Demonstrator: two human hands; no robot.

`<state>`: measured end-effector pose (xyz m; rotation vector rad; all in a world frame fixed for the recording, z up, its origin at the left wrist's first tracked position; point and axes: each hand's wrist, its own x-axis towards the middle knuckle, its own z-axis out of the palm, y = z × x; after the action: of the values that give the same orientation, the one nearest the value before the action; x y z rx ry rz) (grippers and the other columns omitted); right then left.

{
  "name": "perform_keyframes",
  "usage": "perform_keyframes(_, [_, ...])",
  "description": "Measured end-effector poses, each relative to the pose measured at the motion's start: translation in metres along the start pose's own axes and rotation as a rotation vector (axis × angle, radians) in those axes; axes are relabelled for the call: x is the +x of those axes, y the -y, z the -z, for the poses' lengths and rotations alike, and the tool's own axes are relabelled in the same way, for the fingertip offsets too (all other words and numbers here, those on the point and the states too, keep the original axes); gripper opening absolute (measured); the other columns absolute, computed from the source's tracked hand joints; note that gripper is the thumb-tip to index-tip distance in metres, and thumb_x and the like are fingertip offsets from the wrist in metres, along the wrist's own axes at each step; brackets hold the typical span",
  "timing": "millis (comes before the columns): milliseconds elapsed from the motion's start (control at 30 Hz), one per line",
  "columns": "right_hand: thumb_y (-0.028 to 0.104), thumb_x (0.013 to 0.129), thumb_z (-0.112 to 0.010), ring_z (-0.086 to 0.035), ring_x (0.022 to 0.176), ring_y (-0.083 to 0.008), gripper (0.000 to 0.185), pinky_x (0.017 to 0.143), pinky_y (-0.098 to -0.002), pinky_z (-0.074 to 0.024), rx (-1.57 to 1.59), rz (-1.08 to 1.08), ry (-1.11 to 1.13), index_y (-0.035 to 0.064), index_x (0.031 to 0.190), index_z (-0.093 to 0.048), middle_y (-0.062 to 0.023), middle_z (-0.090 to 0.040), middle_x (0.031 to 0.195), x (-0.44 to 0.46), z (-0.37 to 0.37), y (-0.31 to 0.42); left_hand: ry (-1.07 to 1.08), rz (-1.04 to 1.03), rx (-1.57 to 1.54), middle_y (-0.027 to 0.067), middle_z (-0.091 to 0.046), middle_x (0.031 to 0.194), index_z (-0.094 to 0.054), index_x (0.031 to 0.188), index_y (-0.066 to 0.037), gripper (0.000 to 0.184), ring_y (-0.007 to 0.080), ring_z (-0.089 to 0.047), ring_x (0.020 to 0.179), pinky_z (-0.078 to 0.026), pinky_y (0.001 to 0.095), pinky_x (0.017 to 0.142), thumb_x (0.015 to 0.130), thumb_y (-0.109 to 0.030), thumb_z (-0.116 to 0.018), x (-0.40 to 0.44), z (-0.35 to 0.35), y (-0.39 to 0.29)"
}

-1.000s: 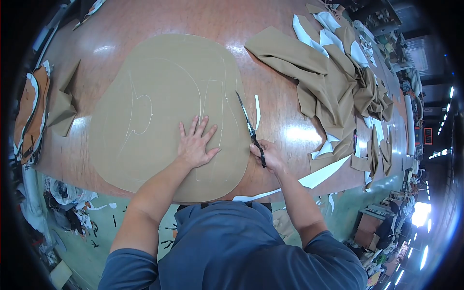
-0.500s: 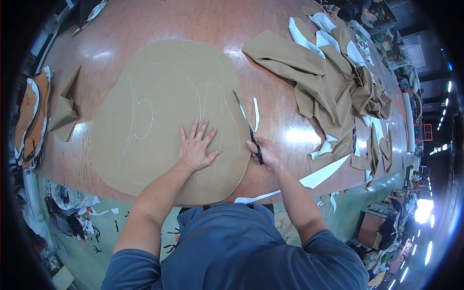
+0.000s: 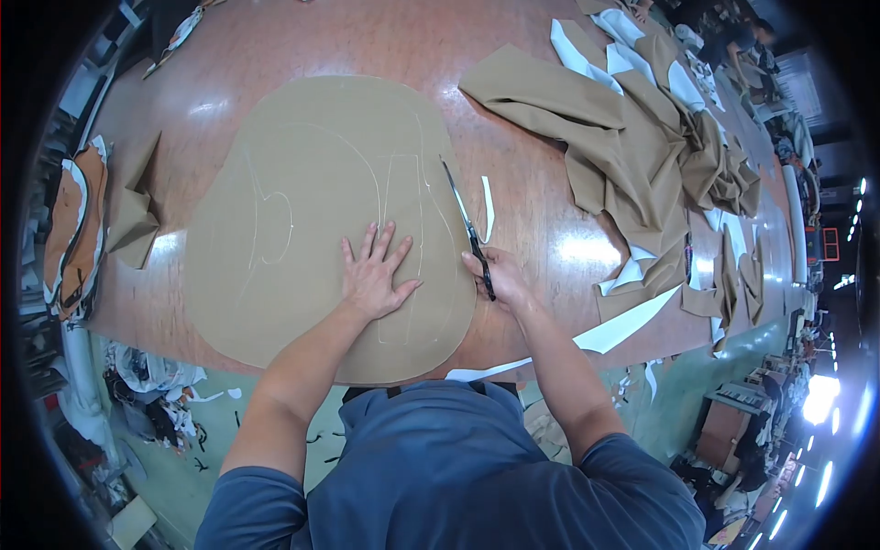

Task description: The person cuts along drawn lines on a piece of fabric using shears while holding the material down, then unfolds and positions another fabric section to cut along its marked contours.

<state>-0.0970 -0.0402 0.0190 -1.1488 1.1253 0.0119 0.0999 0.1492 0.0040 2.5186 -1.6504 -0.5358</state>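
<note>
A large rounded piece of tan material point(image 3: 312, 192) with chalk-like lines drawn on it lies flat on the wooden table point(image 3: 367, 37). My left hand point(image 3: 374, 275) presses on it, palm down, fingers spread, below the middle. At the right edge of the piece, my right hand point(image 3: 500, 278) is closed on the handles of black-handled scissors point(image 3: 467, 218), whose blades point away from me along that edge. Just right of the blades lies a thin white strip point(image 3: 488, 206).
A crumpled heap of tan material point(image 3: 632, 137) with white undersides covers the table's right side. Folded tan scrap point(image 3: 137, 215) and orange-brown pieces point(image 3: 78, 229) lie at the left. A long white strip point(image 3: 632, 321) is near the front edge. A person point(image 3: 738, 41) is at the far right.
The scissors and my right hand have moved slightly farther along the edge of the piece, away from me. My left hand stays in place. The view has shifted a little, and a person shows at the upper right.
</note>
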Motion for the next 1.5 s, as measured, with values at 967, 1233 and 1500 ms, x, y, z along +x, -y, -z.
perform_keyframes(967, [0.037, 0.093, -0.087, -0.052, 0.053, -0.0062, 0.046, 0.046, -0.0264, -0.0364, 0.032, 0.074, 0.070, -0.0045, 0.104, -0.071, 0.0023, -0.059, 0.066, 0.012, 0.020, -0.006, -0.091, 0.017, 0.154, 0.0093, -0.019, 0.180, -0.036, 0.169, -0.030, 0.081, 0.0405, -0.011, 0.165, -0.011, 0.0795, 0.123, 0.098, -0.063, -0.058, 0.031, 0.003, 0.081])
perform_keyframes(1233, [0.036, 0.098, -0.083, -0.047, 0.048, -0.0045, 0.040, 0.043, -0.0233, -0.0363, 0.114, 0.015, 0.072, 0.0010, 0.109, -0.067, 0.0046, -0.054, 0.066, 0.006, 0.005, -0.005, -0.071, 0.030, 0.158, 0.0086, -0.019, 0.180, -0.036, 0.169, -0.031, 0.081, 0.0394, -0.012, 0.166, -0.012, 0.0785, 0.124, 0.099, -0.065, -0.058, 0.031, 0.007, 0.080])
perform_keyframes(1500, [0.028, 0.097, -0.085, -0.045, 0.048, -0.0046, 0.036, 0.042, -0.0248, -0.0316, 0.245, 0.018, 0.039, -0.0026, 0.104, -0.068, 0.0035, -0.055, 0.066, 0.001, -0.006, -0.006, -0.072, 0.022, 0.169, 0.0083, -0.018, 0.180, -0.035, 0.169, -0.031, 0.081, 0.0398, -0.013, 0.165, -0.013, 0.0780, 0.124, 0.099, -0.065, -0.056, 0.032, 0.006, 0.081])
